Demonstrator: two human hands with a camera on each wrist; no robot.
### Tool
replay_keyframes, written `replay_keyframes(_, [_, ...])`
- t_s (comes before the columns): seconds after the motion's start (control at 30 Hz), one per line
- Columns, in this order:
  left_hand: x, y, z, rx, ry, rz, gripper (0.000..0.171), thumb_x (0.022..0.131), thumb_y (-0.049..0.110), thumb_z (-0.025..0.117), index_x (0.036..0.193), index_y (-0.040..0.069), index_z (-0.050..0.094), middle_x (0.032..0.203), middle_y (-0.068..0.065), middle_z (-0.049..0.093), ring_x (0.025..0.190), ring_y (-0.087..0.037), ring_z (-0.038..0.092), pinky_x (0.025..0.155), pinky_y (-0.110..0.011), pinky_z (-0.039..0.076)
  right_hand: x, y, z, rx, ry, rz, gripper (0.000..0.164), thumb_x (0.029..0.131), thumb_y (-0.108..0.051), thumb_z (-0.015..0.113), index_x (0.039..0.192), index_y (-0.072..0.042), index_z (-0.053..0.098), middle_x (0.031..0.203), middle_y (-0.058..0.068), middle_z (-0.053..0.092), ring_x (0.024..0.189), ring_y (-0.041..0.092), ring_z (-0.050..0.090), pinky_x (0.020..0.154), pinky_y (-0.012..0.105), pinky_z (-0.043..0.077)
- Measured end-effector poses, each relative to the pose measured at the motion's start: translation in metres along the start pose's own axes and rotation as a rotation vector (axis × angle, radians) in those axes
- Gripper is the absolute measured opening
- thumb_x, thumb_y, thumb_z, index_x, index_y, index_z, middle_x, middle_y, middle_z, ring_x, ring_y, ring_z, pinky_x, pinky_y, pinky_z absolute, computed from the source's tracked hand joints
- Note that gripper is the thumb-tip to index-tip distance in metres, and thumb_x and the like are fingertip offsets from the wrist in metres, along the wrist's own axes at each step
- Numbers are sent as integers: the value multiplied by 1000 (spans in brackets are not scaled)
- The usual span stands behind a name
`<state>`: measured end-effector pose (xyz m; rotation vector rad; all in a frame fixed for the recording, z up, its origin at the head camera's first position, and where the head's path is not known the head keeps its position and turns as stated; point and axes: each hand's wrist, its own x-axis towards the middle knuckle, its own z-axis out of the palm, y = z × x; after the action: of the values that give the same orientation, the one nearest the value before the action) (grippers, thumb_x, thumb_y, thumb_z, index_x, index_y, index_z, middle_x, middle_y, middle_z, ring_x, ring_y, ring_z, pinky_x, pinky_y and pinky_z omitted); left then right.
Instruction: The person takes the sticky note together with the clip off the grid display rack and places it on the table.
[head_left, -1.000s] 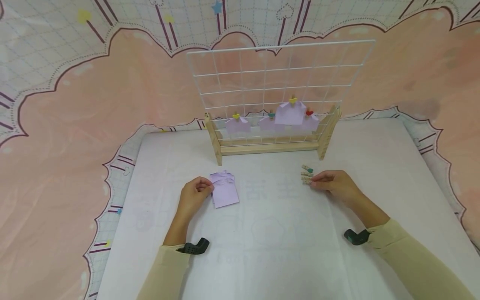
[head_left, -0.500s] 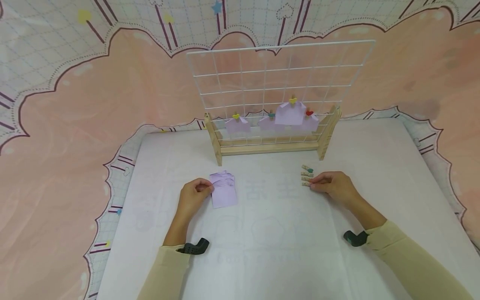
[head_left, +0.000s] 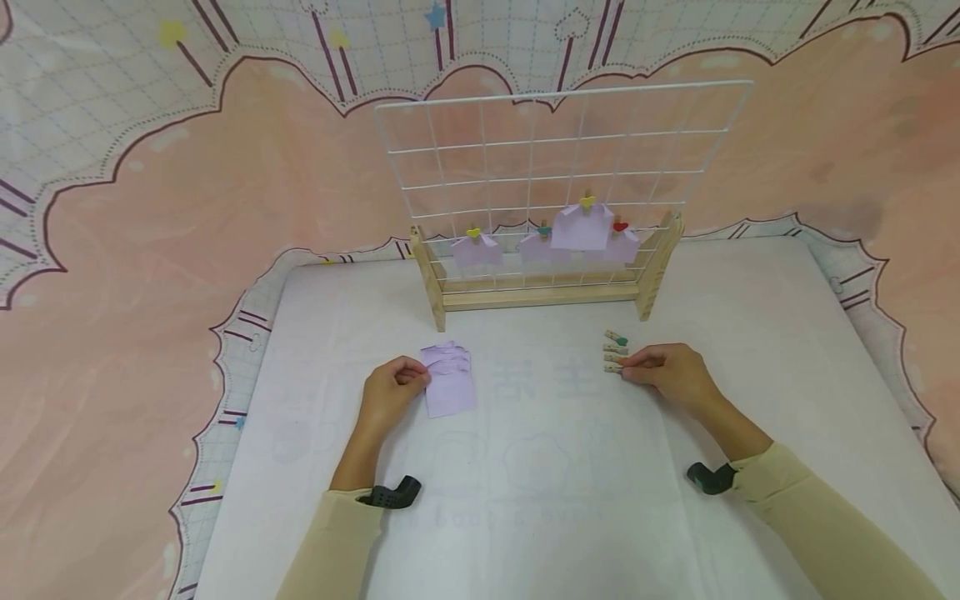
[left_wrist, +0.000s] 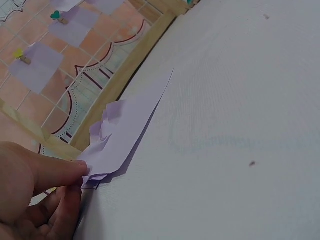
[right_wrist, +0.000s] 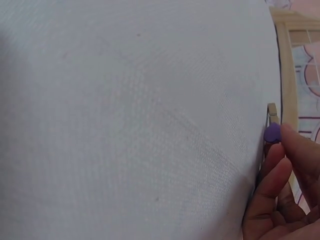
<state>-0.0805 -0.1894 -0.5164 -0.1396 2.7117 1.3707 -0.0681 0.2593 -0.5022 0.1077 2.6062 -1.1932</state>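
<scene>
Beside a small stack of pale purple paper notes [head_left: 452, 396], my left hand [head_left: 388, 390] pinches the near corner of the top note between thumb and fingers. That note [left_wrist: 131, 125] slants up off the table in the left wrist view, with crumpled edges showing behind it. Across the table, my right hand [head_left: 671, 373] pinches a small wooden clothespin [right_wrist: 272, 132] with a purple heart. It lies at the near end of a short row of clothespins [head_left: 616, 338], one bearing a green heart. My right fingertips hide part of the row.
Behind both hands stands a white wire grid on a wooden base [head_left: 540, 295]. Several purple notes [head_left: 582, 228] hang on it from clothespins with yellow, green and red hearts. A patterned peach cloth [head_left: 150, 350] surrounds the white tabletop [head_left: 555, 500].
My right hand has dropped slightly toward me, uncovering more of the clothespin row. The top note under my left hand has shifted a little to the left.
</scene>
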Motion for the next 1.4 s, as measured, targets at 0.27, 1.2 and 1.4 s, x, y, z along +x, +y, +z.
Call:
replay_keyframes(0.27, [-1, 2, 0, -5, -15, -7, 11, 92, 13, 74, 101, 6, 72, 95, -10, 72, 89, -21, 63, 79, -28, 50, 1, 2, 0, 0, 2, 8, 27, 87, -32, 82, 106, -12, 80, 108, 4, 79, 95, 15, 59, 75, 24, 46])
replay_keyframes(1.2, [3, -7, -1, -30, -42, -34, 16, 92, 16, 76, 105, 8, 72, 97, -9, 72, 88, -20, 63, 80, -28, 50, 2, 2, 1, 99, -13, 50, 31, 89, -29, 80, 110, -5, 78, 84, -3, 78, 69, 5, 62, 62, 20, 48])
replay_keyframes(1.4, [4, -9, -1, -41, -42, -44, 17, 92, 18, 76, 105, 8, 72, 98, -8, 71, 88, -18, 62, 79, -25, 49, 1, 2, 0, 127, -3, 52, 32, 89, -27, 81, 111, -4, 77, 84, -3, 78, 69, 5, 63, 62, 20, 50])
